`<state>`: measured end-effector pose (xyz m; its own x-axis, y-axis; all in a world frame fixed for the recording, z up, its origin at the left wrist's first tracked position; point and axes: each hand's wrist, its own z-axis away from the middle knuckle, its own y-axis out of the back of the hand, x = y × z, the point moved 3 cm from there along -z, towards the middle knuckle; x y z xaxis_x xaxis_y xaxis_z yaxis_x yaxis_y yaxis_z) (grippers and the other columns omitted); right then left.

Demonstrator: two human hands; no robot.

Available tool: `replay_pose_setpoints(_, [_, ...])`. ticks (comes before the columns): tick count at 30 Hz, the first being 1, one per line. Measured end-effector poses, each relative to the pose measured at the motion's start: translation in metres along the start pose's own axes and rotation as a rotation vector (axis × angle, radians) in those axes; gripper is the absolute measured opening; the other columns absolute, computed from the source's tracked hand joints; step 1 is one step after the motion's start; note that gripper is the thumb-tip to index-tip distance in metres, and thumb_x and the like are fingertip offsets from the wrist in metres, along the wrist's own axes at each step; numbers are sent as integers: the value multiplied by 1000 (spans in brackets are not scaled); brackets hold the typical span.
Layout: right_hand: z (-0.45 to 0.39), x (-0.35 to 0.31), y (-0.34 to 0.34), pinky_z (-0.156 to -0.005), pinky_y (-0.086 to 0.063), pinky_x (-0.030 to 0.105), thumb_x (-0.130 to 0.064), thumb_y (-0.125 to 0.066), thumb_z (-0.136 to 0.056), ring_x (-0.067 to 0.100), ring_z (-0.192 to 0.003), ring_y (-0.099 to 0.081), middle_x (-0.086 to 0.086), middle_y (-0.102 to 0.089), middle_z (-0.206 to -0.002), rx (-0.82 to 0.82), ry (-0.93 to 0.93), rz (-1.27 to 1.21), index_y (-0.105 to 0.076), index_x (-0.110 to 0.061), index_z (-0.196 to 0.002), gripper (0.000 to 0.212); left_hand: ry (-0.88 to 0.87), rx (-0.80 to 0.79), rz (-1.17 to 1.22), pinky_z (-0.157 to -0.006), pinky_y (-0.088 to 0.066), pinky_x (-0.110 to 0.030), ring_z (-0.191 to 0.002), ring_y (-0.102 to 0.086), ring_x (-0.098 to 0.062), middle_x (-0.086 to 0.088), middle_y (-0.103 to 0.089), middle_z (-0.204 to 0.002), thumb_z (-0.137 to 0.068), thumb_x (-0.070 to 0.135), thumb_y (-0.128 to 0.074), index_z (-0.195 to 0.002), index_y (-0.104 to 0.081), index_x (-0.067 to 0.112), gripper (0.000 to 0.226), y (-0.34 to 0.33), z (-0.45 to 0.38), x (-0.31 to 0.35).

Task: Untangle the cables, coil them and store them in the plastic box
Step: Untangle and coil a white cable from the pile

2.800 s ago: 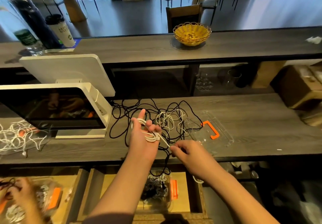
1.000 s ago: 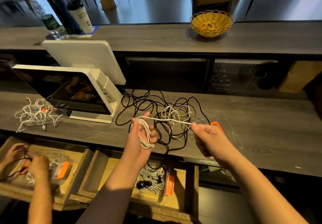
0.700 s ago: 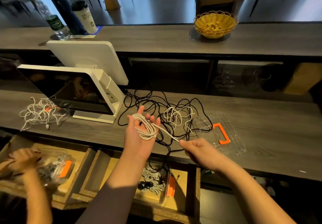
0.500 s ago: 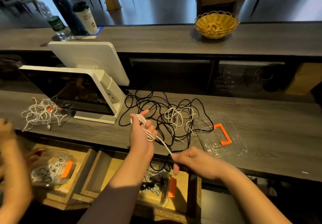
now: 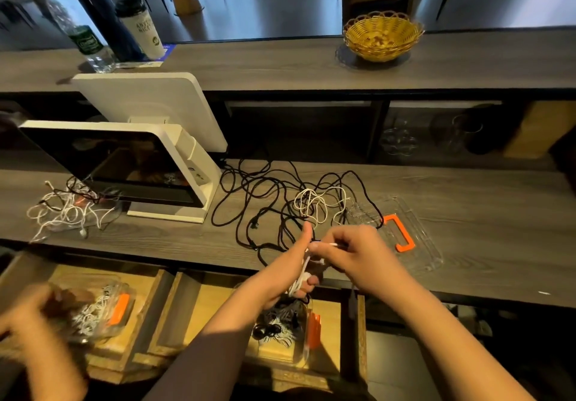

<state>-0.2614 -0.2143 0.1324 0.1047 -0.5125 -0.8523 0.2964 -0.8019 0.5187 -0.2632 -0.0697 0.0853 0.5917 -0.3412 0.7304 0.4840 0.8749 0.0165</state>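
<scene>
Both hands first, raised over the near edge of the long grey wood-grain bench [image 5: 467, 229]: left hand [image 5: 291, 271] wrapped in turns of thin white cable [image 5: 300, 279], fingers curled round the coil, thumb pointing up; right hand [image 5: 352, 252] just beside it, pinching the free end of that white cable between thumb and fingertips.

Then by size. White point-of-sale terminal with dark screen [image 5: 124, 163] standing on the bench at left. Loose tangle of black cables [image 5: 265, 204] spread across the bench middle, with a smaller knot of white cable [image 5: 314, 205] lying among them. Clear plastic lid with orange handle [image 5: 402, 232] flat on the bench, right of the tangle. Open wooden drawer [image 5: 327, 366] below the bench edge, holding a clear plastic box with orange latch [image 5: 313, 329] partly filled with coiled cables. Yellow woven basket [image 5: 382, 36] on the upper counter. Second heap of white cables [image 5: 65, 213] left of the terminal. Blurred hand of another person [image 5: 28, 322] at lower left.
</scene>
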Motion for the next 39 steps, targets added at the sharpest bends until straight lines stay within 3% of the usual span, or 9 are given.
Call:
replay_pose_setpoints(7, [-3, -2, -2, -56, -50, 23, -57, -68, -75, 8, -59, -60, -7, -65, -64, 138, 53, -78, -68, -23, -72, 34, -80, -365, 174, -42, -30, -13, -49, -39, -6, 1, -49, -66, -67, 98, -35, -121, -56, 7, 108, 1, 11, -7])
replay_pose_setpoints(10, [-4, -1, 0, -55, -45, 21, -54, -73, -70, 4, -56, -52, -10, -59, -59, 150, 45, -135, -62, -23, -66, 33, -162, -379, -16, -46, -32, -15, -51, -39, -5, 4, -48, -67, -91, 69, -52, -112, -66, 9, 65, 2, 22, -6])
replay_pose_setpoints(17, [-10, 1, -5, -55, -42, 24, -44, -70, -83, 8, -57, -47, -5, -55, -61, 157, -33, -186, -63, -16, -72, 30, -415, 64, 365, -58, -42, -26, -64, -52, -15, -8, -61, -80, -99, 56, -35, -124, -69, 27, 51, 21, 37, -10])
replay_pose_setpoints(20, [-5, -2, -27, -63, -53, 42, -61, -61, -84, 24, -64, -59, 5, -66, -72, 91, -69, -202, -65, -15, -79, 47, -501, 153, 420, -85, -54, -30, -95, -68, -18, -14, -71, -112, -99, 56, -30, -129, -67, 33, 53, 17, 45, -6])
replay_pose_setpoints(23, [0, -5, -38, -69, -53, 50, -82, -54, -73, 29, -69, -63, 8, -71, -81, 101, -107, -220, -69, -26, -86, 60, -502, 232, 441, -104, -43, -28, -128, -58, -7, -2, -66, -135, -95, 60, -29, -127, -68, 40, 54, 7, 51, -2])
replay_pose_setpoints(29, [5, -15, -41, -74, -57, 37, -61, -73, -74, 15, -75, -68, -2, -72, -83, -160, -102, -302, -70, -22, -94, 44, -500, 303, 493, -104, -50, -38, -129, -57, -11, 11, -66, -132, -93, 62, -31, -121, -71, 43, 53, -3, 57, 3])
replay_pose_setpoints(32, [10, -22, -45, -83, -56, 35, -38, -74, -86, 18, -83, -69, 5, -72, -91, -267, -47, -397, -70, -17, -96, 24, -526, 354, 460, -108, -48, -48, -130, -57, -19, -7, -62, -136, -97, 69, -29, -122, -70, 38, 57, -5, 61, 7])
replay_pose_setpoints(36, [12, -23, -42, -86, -55, 38, -40, -73, -87, 21, -85, -67, 9, -71, -93, -417, -50, -449, -68, -10, -100, 34, -551, 360, 468, -101, -52, -50, -115, -67, -28, -20, -67, -117, -93, 70, -37, -113, -74, 32, 57, -8, 64, 6])
replay_pose_setpoints(39, [15, -24, -44, -65, -51, 24, -36, -70, -89, 13, -66, -59, 4, -66, -81, -501, -110, -514, -67, -13, -92, 24, -575, 396, 532, -87, -57, -39, -97, -70, -27, -12, -72, -95, -89, 59, -45, -110, -75, 28, 47, -8, 65, 5])
